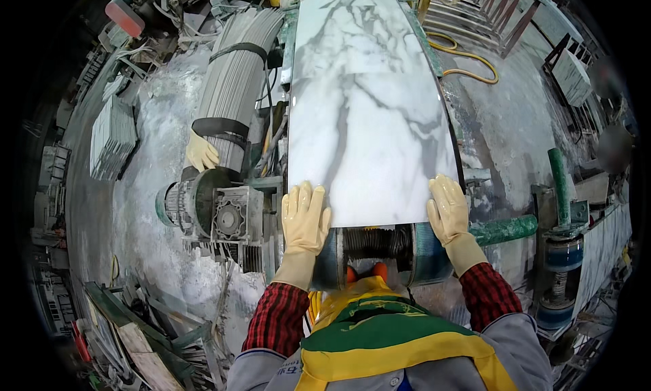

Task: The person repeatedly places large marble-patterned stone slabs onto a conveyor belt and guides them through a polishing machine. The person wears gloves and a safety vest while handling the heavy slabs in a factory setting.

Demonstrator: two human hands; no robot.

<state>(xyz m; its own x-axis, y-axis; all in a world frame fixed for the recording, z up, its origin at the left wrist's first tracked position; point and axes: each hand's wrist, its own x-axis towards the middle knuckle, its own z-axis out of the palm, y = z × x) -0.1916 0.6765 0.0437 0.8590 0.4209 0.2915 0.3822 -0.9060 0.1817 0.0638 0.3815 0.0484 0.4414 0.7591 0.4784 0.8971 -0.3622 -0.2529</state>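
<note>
A long white marble slab (380, 153) with grey veins lies flat on a roller conveyor, running away from me. Its near edge reaches the end roller (376, 252), which has blue bands and a dark ribbed middle. My left hand (305, 218), in a cream rubber glove, rests with fingers stretched out at the slab's near left corner. At the near right corner lies my right hand (447, 208), gloved alike, fingers extended along the slab's edge. Neither hand has its fingers wrapped round anything.
Left of the conveyor stand a motor with gearbox (227, 211) and a strapped bundle of long strips (237, 86), a loose glove (201, 151) lying by it. A slab stack (112, 139) sits farther left. A green pipe (505, 229) juts right; a yellow hose (478, 73) curls on the floor.
</note>
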